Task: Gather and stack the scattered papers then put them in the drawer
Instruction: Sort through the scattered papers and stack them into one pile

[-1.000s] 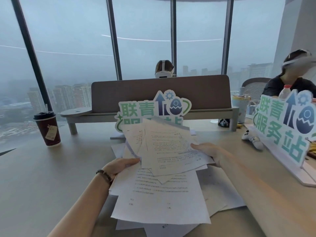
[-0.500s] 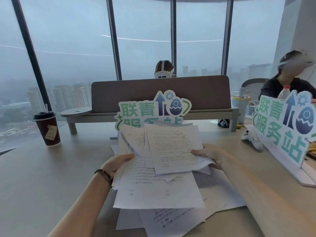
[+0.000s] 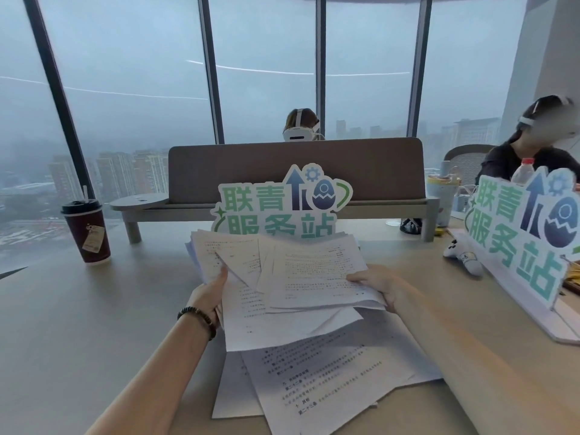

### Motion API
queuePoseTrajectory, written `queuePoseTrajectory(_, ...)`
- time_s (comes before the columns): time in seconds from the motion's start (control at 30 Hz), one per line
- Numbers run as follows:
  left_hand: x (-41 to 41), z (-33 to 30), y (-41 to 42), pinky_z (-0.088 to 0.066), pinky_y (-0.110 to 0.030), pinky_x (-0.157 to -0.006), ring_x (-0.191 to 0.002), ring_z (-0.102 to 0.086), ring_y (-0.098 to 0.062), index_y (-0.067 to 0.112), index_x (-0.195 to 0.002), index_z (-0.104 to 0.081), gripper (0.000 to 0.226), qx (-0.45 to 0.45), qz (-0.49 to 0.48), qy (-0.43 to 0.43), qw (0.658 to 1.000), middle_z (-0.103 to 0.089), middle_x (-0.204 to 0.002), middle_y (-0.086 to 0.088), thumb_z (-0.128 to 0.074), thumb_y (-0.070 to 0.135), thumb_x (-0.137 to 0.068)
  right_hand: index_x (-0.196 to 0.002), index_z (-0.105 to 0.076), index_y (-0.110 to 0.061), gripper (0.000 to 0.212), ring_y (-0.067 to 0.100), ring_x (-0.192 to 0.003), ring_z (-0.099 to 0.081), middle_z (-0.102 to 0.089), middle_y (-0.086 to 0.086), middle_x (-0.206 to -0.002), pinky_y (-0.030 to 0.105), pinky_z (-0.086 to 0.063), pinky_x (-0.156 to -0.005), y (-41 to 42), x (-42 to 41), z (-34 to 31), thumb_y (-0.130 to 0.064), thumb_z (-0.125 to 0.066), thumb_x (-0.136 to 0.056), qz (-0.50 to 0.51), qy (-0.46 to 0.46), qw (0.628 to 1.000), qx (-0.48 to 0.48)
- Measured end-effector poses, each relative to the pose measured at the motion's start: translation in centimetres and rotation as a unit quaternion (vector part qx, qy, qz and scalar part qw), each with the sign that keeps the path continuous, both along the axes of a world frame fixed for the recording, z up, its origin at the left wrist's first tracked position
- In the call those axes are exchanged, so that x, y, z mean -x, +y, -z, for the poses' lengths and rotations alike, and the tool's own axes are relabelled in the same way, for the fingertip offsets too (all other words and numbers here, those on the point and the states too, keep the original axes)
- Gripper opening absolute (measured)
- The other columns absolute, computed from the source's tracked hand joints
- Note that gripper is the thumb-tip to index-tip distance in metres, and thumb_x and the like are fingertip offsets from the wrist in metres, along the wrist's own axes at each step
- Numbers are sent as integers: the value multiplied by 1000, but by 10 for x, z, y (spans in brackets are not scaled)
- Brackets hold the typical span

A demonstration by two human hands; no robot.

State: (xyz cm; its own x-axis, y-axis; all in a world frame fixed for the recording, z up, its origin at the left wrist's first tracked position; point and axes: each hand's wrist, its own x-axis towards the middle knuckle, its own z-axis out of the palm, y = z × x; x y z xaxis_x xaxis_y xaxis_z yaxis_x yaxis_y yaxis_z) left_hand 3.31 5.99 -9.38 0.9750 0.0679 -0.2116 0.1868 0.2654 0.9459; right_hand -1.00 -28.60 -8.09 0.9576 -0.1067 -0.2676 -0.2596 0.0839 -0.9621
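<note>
Both hands gripped the splayed papers – better to tap edges square on the counter before adding the rest

Both your forearms reach forward and converge toward the middle. Your left hand is raised, thumb pointing up and pressed against the left side of what it grips, a dark beaded bracelet on its wrist. Your right hand grips from the right, thumb lying on top, fingers curled beneath.
</note>
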Motion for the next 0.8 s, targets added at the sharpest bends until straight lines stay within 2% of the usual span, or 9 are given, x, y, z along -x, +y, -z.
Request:
queuePoseTrajectory(0.1, -2, 3, 1, -53, -59, -88, -94, -71, -38, 7, -107, -68, 52, -10, 4, 3, 1000, -73, -104, -17, -79, 47, -74, -127, -62, 1, 40, 32, -103, -72, -72, 17, -116, 42, -58, -90, -1, 3, 1, 1, -69, -88, -57, 10, 998, 18)
queuePoseTrajectory(0.2, 2, 1, -1, -53, -57, -89, -96, -69, -38, 5, -105, -68, 41, -21, -3, 10, 1000, -72, -104, -18, -76, 36, -81, -125, -61, -7, 40, 34, -108, -70, -71, 15, -121, 46, -58, -91, -3, 15, -5, 4, -68, -87, -127, 2, 992, 4)
queuePoseTrajectory(0.3, 1, -1, -1, -52, -59, -90, -97, -69, -40, 6, -106, -68, 38, -21, 2, 14, 1000, -72, -105, -19, -75, 35, -82, -133, -57, -11, 53, 37, -118, -64, -67, 15, -129, 55, -48, -103, -5, 22, -8, 2, -74, -84, -198, 4, 980, 7)
queuePoseTrajectory(0.4, 2, -3, 0, -51, -59, -92, -100, -67, -41, 8, -102, -68, 33, -17, 7, 10, 1000, -72, -105, -19, -72, 36, -85, -134, -57, -12, 59, 36, -117, -65, -67, 15, -128, 53, -51, -100, -5, 22, -10, 0, -77, -81, -209, 24, 978, 16)
queuePoseTrajectory(0.47, 0, -2, 2, -51, -59, -92, -100, -68, -40, 8, -106, -68, 38, -23, 9, 18, 1000, -72, -106, -19, -73, 38, -84, -132, -58, -14, 51, 36, -114, -67, -69, 15, -126, 51, -54, -95, 0, 24, -13, -6, -75, -85, -197, 34, 980, -10)
queuePoseTrajectory(0.57, -1, -2, 4, -51, -60, -93, -100, -69, -39, 8, -113, -68, 47, -25, 18, 14, 999, -72, -110, -18, -75, 41, -80, -129, -61, -13, 38, 36, -107, -70, -72, 15, -118, 55, -53, -97, 6, 19, -13, -17, -69, -92, -120, 17, 992, -21)
queuePoseTrajectory(0.67, 3, -6, 1, -51, -57, -94, -104, -67, -39, 9, -116, -66, 41, -18, 23, 5, 1000, -71, -112, -18, -71, 36, -86, -130, -60, -5, 35, 37, -108, -69, -73, 17, -116, 58, -50, -100, 6, 15, -11, -6, -63, -95, -80, -1, 997, -3)
queuePoseTrajectory(0.8, 2, -6, 0, -53, -52, -91, -106, -66, -38, 10, -118, -65, 40, -10, 36, -2, 999, -70, -116, -17, -68, 36, -87, -122, -61, -8, 28, 36, -110, -68, -72, 14, -118, 53, -51, -100, 9, 22, -13, 4, -54, -97, -118, 1, 993, -5)
